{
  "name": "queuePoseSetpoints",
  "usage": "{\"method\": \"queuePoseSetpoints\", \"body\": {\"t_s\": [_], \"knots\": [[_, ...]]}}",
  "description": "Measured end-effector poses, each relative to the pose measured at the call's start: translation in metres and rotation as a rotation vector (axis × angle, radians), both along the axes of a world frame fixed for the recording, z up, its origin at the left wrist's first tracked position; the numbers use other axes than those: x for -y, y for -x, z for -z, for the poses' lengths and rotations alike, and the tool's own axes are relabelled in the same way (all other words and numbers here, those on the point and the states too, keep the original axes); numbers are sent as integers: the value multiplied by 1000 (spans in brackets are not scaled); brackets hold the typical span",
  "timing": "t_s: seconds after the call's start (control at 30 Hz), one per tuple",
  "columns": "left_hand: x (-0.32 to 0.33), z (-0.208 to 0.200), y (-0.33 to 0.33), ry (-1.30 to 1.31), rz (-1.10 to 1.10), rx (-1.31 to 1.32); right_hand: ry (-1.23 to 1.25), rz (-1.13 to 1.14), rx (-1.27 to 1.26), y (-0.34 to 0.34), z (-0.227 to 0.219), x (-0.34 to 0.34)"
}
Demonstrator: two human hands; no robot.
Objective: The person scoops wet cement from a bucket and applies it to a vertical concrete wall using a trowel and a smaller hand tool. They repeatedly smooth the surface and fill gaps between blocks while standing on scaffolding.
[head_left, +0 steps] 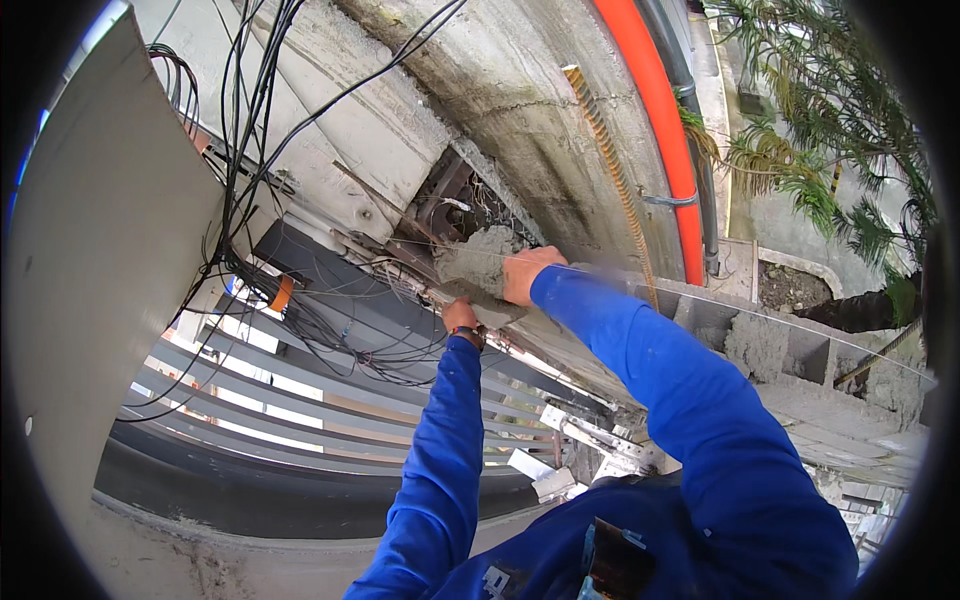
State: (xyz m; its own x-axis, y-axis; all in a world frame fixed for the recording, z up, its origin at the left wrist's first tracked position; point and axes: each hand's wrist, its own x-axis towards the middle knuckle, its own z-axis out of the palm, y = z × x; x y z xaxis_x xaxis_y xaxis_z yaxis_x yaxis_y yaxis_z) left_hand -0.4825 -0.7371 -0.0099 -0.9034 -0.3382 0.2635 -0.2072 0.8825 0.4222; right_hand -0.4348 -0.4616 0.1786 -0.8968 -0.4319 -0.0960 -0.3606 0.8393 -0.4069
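My right hand (527, 275) is closed at the right side of a heap of wet grey mortar (484, 255) on top of the wall; its fingers are partly hidden. My left hand (460, 316), with a watch (468, 331) at the wrist, is closed at the near edge of a rough grey piece (492, 304) just below the heap. What either hand grips cannot be made out. Beyond the mortar is a dark gap with rusty brown metal (449, 195). A thin taut string (790, 319) runs along the wall past my right hand.
Hollow grey blocks (712, 312) continue along the wall to the right. A rusty rebar (610, 150) stands up near my right arm. Black cables (262, 120) hang at the left over slats (300, 400). An orange pipe (655, 110) and foliage (800, 110) are at the far right.
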Motion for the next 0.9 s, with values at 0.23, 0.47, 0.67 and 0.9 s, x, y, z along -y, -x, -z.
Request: {"method": "queuePoseSetpoints", "body": {"t_s": [0.23, 0.47, 0.67, 0.9], "knots": [[37, -19, 8, 531, -96, 278, -201, -64, -172, -1, 34, 46], [45, -39, 8, 603, 7, 259, -68, 57, -157, -21, 15, 4], [18, -6, 44, 532, 6, 168, -31, 66, 75, -23, 11, -24], [32, -21, 109, 621, 53, 372, -49, -60, -55, 12, 8, 35]]}}
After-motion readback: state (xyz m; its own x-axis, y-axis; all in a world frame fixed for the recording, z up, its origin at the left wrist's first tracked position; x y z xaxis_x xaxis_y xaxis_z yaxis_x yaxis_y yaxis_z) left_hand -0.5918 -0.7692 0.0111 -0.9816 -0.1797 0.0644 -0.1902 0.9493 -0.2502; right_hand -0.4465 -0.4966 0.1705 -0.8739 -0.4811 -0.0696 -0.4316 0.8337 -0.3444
